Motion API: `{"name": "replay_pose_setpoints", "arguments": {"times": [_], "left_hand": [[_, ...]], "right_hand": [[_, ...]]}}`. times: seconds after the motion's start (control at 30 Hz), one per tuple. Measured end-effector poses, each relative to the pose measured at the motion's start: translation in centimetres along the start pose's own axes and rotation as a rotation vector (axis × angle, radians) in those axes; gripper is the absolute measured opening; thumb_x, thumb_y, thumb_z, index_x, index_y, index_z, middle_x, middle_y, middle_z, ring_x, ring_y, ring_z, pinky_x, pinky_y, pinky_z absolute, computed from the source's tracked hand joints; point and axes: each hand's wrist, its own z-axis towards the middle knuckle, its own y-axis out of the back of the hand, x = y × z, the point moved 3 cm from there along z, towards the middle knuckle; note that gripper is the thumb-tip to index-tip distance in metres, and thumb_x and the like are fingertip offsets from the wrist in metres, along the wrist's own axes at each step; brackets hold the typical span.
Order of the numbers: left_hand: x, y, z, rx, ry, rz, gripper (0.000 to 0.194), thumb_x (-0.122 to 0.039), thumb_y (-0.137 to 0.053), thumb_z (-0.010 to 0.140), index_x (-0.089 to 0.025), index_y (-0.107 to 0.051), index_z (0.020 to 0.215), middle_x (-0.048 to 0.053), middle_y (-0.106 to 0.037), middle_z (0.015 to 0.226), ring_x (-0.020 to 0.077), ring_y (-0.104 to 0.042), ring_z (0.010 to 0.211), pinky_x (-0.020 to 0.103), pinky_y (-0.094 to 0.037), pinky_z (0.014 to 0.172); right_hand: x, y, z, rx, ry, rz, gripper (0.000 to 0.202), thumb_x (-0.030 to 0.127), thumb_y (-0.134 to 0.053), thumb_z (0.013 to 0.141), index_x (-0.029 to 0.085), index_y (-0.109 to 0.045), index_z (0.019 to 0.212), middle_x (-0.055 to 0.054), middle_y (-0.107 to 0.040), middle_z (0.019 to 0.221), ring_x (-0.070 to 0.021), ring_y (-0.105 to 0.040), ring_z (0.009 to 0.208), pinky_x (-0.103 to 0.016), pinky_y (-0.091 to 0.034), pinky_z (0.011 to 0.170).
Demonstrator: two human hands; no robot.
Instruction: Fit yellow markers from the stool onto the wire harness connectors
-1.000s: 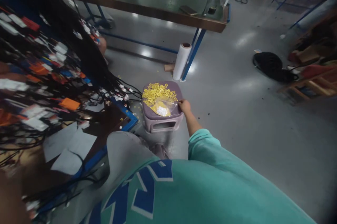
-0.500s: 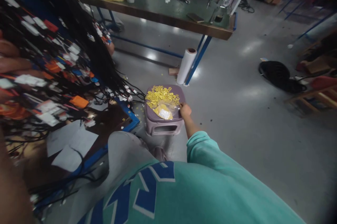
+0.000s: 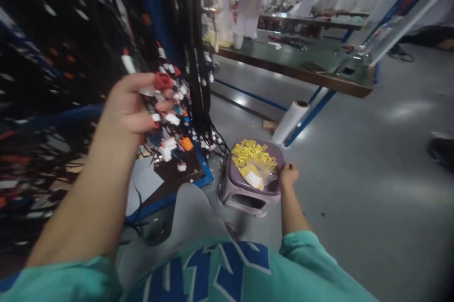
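Observation:
My left hand [image 3: 136, 105] is closed around a red connector [image 3: 163, 81] among the hanging wire bundle with white, orange and blue connectors. On the right, my right hand [image 3: 289, 173] rests closed at the right edge of a purple stool [image 3: 232, 176]; what it holds, if anything, is too small to make out. Many small yellow parts [image 3: 253, 152] lie spread over the stool top. In front of them is a clear bag [image 3: 253, 178] with yellow parts inside and a white label.
Thick black cables [image 3: 195, 46] hang at the left by a blue-edged board [image 3: 184, 169] with white paper sheets [image 3: 144, 179]. A green workbench [image 3: 283, 53] stands behind, and a white roll [image 3: 291, 123] leans near its blue leg.
The view has swung left and up. My left arm, formerly a blur at the left edge, now reaches up with the red connector in hand. My right hand has stayed by the stool.

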Motion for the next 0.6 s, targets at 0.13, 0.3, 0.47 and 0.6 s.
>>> {"name": "replay_pose_setpoints", "arguments": {"times": [0.13, 0.3, 0.47, 0.6], "left_hand": [[0.7, -0.2, 0.1, 0.146, -0.018, 0.066, 0.010, -0.017, -0.059, 0.056, -0.011, -0.063, 0.062, 0.004, -0.056, 0.050, 0.0068, -0.041, 0.036, 0.022, -0.036, 0.038], [1.2, 0.0, 0.0, 0.233, 0.014, 0.019, 0.014, -0.021, -0.058, 0.055, -0.010, -0.063, 0.063, 0.003, -0.058, 0.052, 0.0077, -0.042, 0.034, 0.025, -0.040, 0.039], [1.2, -0.2, -0.4, 0.279, 0.030, 0.008, 0.014, -0.020, -0.058, 0.055, -0.009, -0.063, 0.064, 0.004, -0.059, 0.052, 0.0078, -0.043, 0.035, 0.023, -0.037, 0.039], [1.0, -0.3, -0.9, 0.263, 0.032, 0.006, 0.013, -0.018, -0.056, 0.057, -0.009, -0.062, 0.063, 0.004, -0.058, 0.051, 0.0082, -0.044, 0.035, 0.022, -0.035, 0.039]], "right_hand": [[8.7, -1.6, -2.4, 0.124, 0.164, 0.382, 0.030, 0.043, -0.054, 0.077, 0.013, -0.058, 0.082, -0.002, -0.065, 0.072, -0.0119, -0.062, 0.063, -0.027, -0.052, 0.065], [21.1, -2.0, -11.1, 0.539, 0.498, 0.786, 0.024, 0.036, -0.067, 0.068, 0.017, -0.061, 0.081, 0.000, -0.066, 0.072, -0.0112, -0.063, 0.063, -0.029, -0.055, 0.066], [29.5, -0.5, -18.8, 0.690, 0.923, 0.735, 0.010, 0.029, -0.057, 0.079, 0.020, -0.060, 0.079, 0.001, -0.064, 0.073, -0.0097, -0.060, 0.063, -0.027, -0.050, 0.063], [33.1, -0.3, -21.4, 0.575, 1.253, 0.663, 0.008, 0.025, -0.051, 0.084, 0.021, -0.057, 0.080, 0.000, -0.061, 0.078, -0.0113, -0.057, 0.074, -0.028, -0.046, 0.070]]}}
